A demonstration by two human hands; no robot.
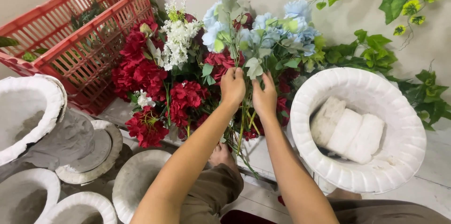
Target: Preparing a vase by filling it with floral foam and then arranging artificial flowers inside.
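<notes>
A heap of artificial flowers lies against the wall: red blooms (141, 71), a white spray (177, 40) and pale blue flowers with grey-green leaves (263, 31). My left hand (232, 87) and my right hand (264, 97) are side by side in the middle of the heap, fingers closed on green stems (243, 127) of the leafy blue bunch. Both forearms reach up from the bottom of the view.
A red plastic crate (80, 40) stands tilted at the back left. A white ribbed urn (329, 158) with white foam blocks (350, 130) inside is at the right. Several empty white urns (28, 106) crowd the left floor. Green leafy vines (376, 50) hang on the wall.
</notes>
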